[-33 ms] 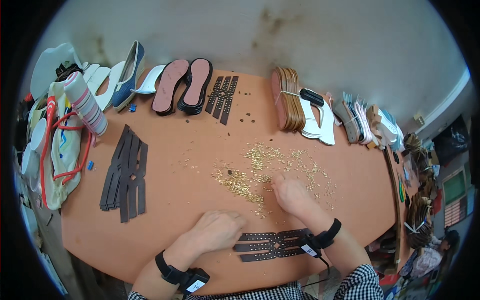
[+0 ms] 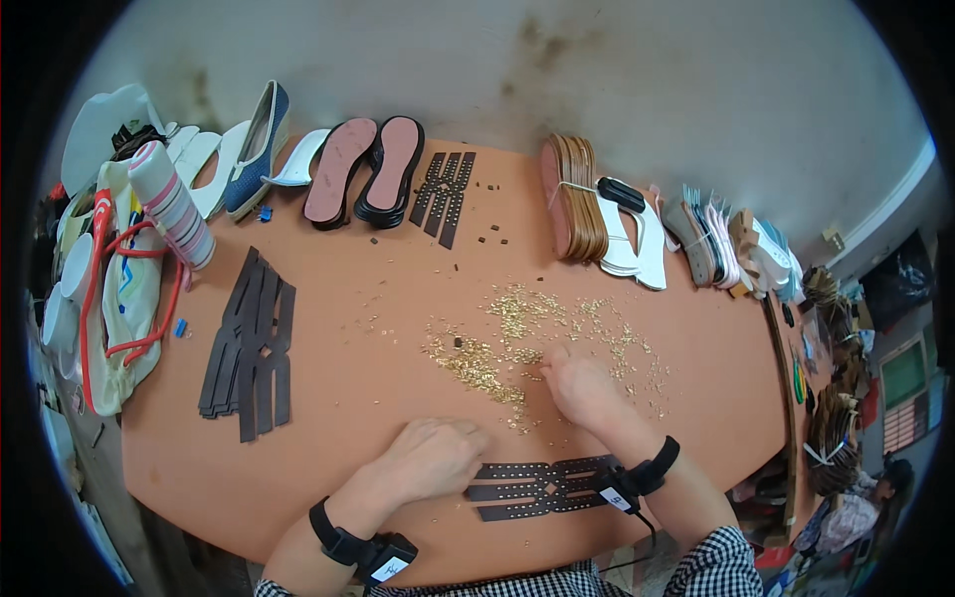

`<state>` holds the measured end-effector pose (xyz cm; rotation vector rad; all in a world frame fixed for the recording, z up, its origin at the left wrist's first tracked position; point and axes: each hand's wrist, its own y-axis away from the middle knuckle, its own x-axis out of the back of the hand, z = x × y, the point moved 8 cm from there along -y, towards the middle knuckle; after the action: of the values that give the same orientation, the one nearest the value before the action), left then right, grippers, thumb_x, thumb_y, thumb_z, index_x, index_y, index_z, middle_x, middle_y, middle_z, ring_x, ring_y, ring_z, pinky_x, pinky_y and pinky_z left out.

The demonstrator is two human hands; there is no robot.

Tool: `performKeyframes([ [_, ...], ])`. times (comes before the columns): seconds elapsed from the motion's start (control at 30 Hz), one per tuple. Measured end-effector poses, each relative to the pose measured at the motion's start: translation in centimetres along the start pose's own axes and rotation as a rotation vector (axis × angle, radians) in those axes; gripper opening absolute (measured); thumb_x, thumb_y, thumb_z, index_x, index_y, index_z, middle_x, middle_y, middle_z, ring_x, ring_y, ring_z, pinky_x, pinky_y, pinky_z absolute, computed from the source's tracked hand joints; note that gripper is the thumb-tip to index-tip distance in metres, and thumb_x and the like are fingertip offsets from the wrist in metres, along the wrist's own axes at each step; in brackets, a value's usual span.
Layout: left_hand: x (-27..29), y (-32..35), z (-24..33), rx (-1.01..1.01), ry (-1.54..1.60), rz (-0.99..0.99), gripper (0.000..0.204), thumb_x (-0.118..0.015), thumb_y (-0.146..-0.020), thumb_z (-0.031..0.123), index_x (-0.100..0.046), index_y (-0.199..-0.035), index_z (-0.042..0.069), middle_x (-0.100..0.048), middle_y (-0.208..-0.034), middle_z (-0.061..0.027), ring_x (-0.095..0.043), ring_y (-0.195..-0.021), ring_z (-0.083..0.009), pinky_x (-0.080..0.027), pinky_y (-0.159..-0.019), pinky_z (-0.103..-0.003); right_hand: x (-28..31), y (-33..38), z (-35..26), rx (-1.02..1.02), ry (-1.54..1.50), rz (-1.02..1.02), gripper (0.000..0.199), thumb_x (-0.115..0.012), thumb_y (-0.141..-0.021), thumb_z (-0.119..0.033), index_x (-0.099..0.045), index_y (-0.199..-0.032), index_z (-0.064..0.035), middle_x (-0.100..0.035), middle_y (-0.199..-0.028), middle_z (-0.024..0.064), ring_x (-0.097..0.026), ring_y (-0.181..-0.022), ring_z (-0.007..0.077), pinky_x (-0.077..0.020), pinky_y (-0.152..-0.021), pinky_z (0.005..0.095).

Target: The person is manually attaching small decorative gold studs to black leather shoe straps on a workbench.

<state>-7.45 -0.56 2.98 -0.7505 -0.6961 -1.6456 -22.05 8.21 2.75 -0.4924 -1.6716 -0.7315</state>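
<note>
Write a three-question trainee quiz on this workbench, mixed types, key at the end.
1. Which lie right beside the right hand?
a) blue shoe
b) small gold pieces
c) red cord

2. True or false: the left hand is nearer than the right hand to the plain dark strips.

3. Fill in the colour: the tops of the black-edged soles are ____.

Key: 1. b; 2. true; 3. pink.

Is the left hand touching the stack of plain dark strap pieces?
Apart. The head view shows it plainly: bare tabletop lies between the left hand and the stack of plain dark strap pieces.
</note>
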Motion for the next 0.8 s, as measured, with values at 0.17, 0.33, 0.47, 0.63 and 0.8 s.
performKeyframes([
  [0.17, -0.1, 0.2, -0.3, -0.018, -0.017, 0.044, 0.011, -0.058, -0.076, 0.015, -0.056, -0.078, 0.005, -0.060, -0.079, -0.0104, -0.060, -0.077, -0.0318, -0.048, -0.066, -0.042, 0.1, 0.0, 0.3, 0.008, -0.088, 0.037, 0.017, -0.047, -0.089, -0.016, -0.051, -0.096, -0.0005, -0.058, -0.100, 0.0199, -0.061, -0.086, 0.0377, -0.0497, -0.072, 0.0468],
  [0.33, 0.1, 0.1, -0.1, -0.023, 0.006, 0.010, 0.012, -0.056, -0.076, 0.013, -0.059, -0.078, 0.002, -0.061, -0.081, -0.0138, -0.062, -0.079, -0.0342, -0.050, -0.069, -0.044, -0.5, -0.4, 0.4, 0.088, -0.070, 0.086, 0.019, -0.047, -0.088, -0.017, -0.050, -0.093, 0.0007, -0.059, -0.091, 0.0232, -0.061, -0.077, 0.0400, -0.0500, -0.068, 0.0484],
  [0.47, 0.0, 0.1, -0.1, -0.025, 0.007, 0.005, 0.012, -0.056, -0.077, 0.014, -0.059, -0.079, 0.002, -0.062, -0.083, -0.0132, -0.062, -0.080, -0.0340, -0.051, -0.069, -0.044, -0.6, -0.5, 0.5, 0.096, -0.041, 0.043, 0.018, -0.046, -0.088, -0.016, -0.050, -0.093, 0.0010, -0.060, -0.084, 0.0242, -0.061, -0.070, 0.0415, -0.0496, -0.064, 0.0493],
  [0.63, 0.1, 0.2, 0.1, 0.023, 0.012, -0.024, 0.013, -0.054, -0.079, 0.015, -0.060, -0.081, 0.003, -0.062, -0.084, -0.0132, -0.062, -0.081, -0.0340, -0.050, -0.070, -0.044, -0.5, -0.2, 0.0, 0.171, 0.063, 0.043, 0.014, -0.048, -0.087, -0.013, -0.049, -0.093, 0.0004, -0.060, -0.082, 0.0220, -0.061, -0.072, 0.0392, -0.0493, -0.063, 0.0475],
  [0.8, -0.6, -0.1, -0.9, 0.060, -0.016, -0.013, 0.014, -0.061, -0.076, 0.020, -0.061, -0.082, 0.008, -0.063, -0.082, -0.0089, -0.062, -0.075, -0.0308, -0.049, -0.065, -0.040, -0.3, -0.1, -2.0, 0.294, 0.320, 0.116, 0.010, -0.046, -0.084, -0.008, -0.050, -0.088, 0.0011, -0.061, -0.081, 0.0196, -0.064, -0.067, 0.0338, -0.0521, -0.055, 0.0421],
])
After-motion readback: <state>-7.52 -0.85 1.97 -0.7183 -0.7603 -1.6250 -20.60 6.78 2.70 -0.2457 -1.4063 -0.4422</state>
